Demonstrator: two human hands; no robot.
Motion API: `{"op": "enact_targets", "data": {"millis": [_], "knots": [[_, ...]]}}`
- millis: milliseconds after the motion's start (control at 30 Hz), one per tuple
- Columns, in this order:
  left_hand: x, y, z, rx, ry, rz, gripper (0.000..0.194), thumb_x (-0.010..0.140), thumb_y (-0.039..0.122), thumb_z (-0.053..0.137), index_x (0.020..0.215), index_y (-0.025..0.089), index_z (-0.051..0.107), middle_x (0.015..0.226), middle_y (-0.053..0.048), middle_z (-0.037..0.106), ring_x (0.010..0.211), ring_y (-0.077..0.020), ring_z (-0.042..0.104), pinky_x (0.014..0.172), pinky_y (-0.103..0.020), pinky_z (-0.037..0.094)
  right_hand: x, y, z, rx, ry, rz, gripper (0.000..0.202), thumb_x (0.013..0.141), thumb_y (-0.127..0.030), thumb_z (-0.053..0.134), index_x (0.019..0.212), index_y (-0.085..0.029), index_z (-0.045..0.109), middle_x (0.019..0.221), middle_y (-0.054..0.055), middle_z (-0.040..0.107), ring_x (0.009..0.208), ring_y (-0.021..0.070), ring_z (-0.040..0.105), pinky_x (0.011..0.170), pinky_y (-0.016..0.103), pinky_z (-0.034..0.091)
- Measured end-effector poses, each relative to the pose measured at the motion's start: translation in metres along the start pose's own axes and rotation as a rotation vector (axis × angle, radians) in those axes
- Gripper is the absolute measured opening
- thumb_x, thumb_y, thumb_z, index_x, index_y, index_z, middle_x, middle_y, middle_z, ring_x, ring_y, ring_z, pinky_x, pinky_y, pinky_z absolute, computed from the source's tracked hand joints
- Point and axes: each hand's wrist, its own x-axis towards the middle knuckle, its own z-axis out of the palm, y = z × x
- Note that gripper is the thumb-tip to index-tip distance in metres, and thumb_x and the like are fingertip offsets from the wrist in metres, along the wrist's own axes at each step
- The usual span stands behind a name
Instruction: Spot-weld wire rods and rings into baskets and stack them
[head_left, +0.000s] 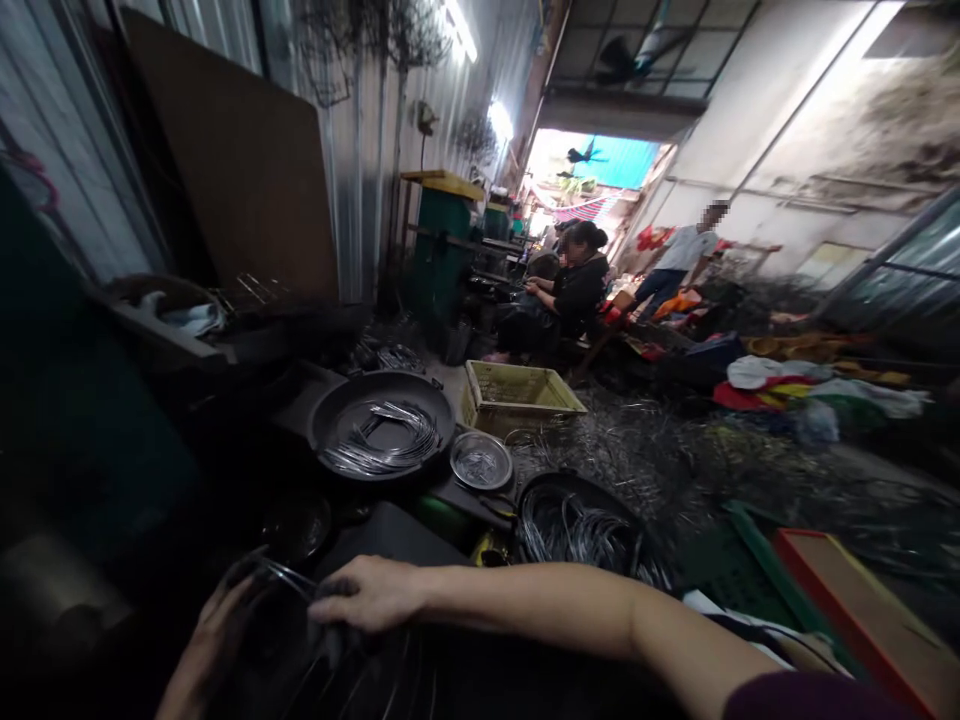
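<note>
In the dim lower left, my left hand (pixel 221 615) has its darkened fingers closed at one end of a few thin, shiny metal wires (pixel 289 577). From the right, my right hand (pixel 367 595) grips the same wires at their other end; its fingertips look black. More thin wires hang below it, blurred in the dark. Ahead of my hands, a wide dark pan (pixel 337 405) holds a bundle of bent metal wires (pixel 386 440). Next to it is a small round metal bowl (pixel 484 485) with small shiny pieces. Coiled wires (pixel 577 530) fill a dark basin on the right.
A yellow plastic crate (pixel 525 405) stands behind the bowl. Green and red-edged trays (pixel 847 590) lie at the right. Loose wire scraps (pixel 630 450) cover the floor. One person (pixel 577 280) sits working further back; another (pixel 679 255) stands near piled cloth (pixel 795 375).
</note>
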Motion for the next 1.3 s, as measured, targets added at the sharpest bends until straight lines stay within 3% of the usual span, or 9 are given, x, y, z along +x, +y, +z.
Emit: {"op": "enact_targets", "data": {"millis": [100,200,367,533,800,933,1100,1300], "knots": [[-0.002,0.003,0.012,-0.097,-0.054,-0.103,0.045,0.055,0.056,0.066,0.080,0.019,0.067,0.086,-0.004,0.071,0.090,-0.0293,0.067,0.073,-0.034,0.056,-0.014,0.002,-0.004,0.002,0.029,0.011,0.023,0.088,-0.041,0.054,0.097,-0.024,0.067,0.077,-0.004,0.061,0.066,0.0091,0.054,0.054,0.015,0.037],[-0.009,0.019,0.026,0.002,-0.024,-0.087,0.051,0.059,0.061,0.061,0.086,0.018,0.066,0.078,-0.003,0.070,0.091,-0.0306,0.066,0.074,-0.036,0.056,-0.021,0.011,-0.009,0.024,0.083,0.026,0.022,0.087,-0.040,0.054,0.094,-0.023,0.067,0.073,-0.004,0.058,0.067,0.0094,0.052,0.054,0.016,0.035],[-0.023,0.045,0.037,-0.036,-0.199,-0.151,0.066,0.054,0.063,0.067,0.103,0.018,0.062,0.082,-0.003,0.071,0.090,-0.0300,0.068,0.073,-0.036,0.056,-0.022,0.029,-0.002,0.179,0.141,0.042,0.019,0.088,-0.034,0.054,0.090,-0.019,0.066,0.073,-0.004,0.057,0.064,0.0077,0.048,0.055,0.015,0.035],[-0.027,0.058,0.043,0.054,-0.142,0.005,0.053,0.053,0.061,0.065,0.086,0.019,0.065,0.086,-0.006,0.072,0.099,-0.0337,0.065,0.080,-0.039,0.055,-0.018,0.038,0.017,0.178,0.187,0.032,0.018,0.084,-0.034,0.055,0.089,-0.021,0.066,0.078,-0.004,0.061,0.068,0.0096,0.051,0.054,0.015,0.034],[-0.011,0.051,0.048,0.251,-0.003,0.109,0.028,0.061,0.047,0.056,0.076,0.025,0.064,0.071,-0.003,0.071,0.090,-0.0339,0.068,0.075,-0.039,0.056,-0.029,0.034,0.021,0.107,0.266,0.070,0.019,0.079,-0.041,0.057,0.086,-0.025,0.066,0.074,-0.004,0.058,0.067,0.0127,0.051,0.053,0.019,0.032],[0.000,0.036,0.044,0.339,-0.077,0.188,0.034,0.064,0.046,0.055,0.088,0.025,0.065,0.077,-0.003,0.073,0.089,-0.0311,0.069,0.073,-0.035,0.056,-0.038,0.031,0.024,0.101,0.307,-0.005,0.018,0.082,-0.037,0.055,0.084,-0.022,0.063,0.071,-0.004,0.053,0.065,0.0109,0.047,0.054,0.019,0.031],[0.008,0.015,0.046,0.333,-0.122,0.265,0.038,0.065,0.043,0.052,0.094,0.023,0.065,0.091,-0.004,0.074,0.092,-0.0275,0.069,0.077,-0.031,0.056,-0.042,0.044,0.030,0.111,0.335,-0.054,0.017,0.086,-0.031,0.051,0.078,-0.017,0.058,0.067,-0.004,0.047,0.061,0.0084,0.041,0.054,0.018,0.028],[0.005,0.020,0.061,0.340,-0.173,0.426,0.033,0.067,0.042,0.050,0.087,0.022,0.066,0.089,-0.004,0.074,0.090,-0.0266,0.069,0.080,-0.033,0.056,-0.033,0.055,0.040,0.205,0.391,-0.096,0.017,0.088,-0.027,0.048,0.076,-0.016,0.053,0.070,-0.003,0.046,0.064,0.0080,0.040,0.055,0.018,0.028]]}}
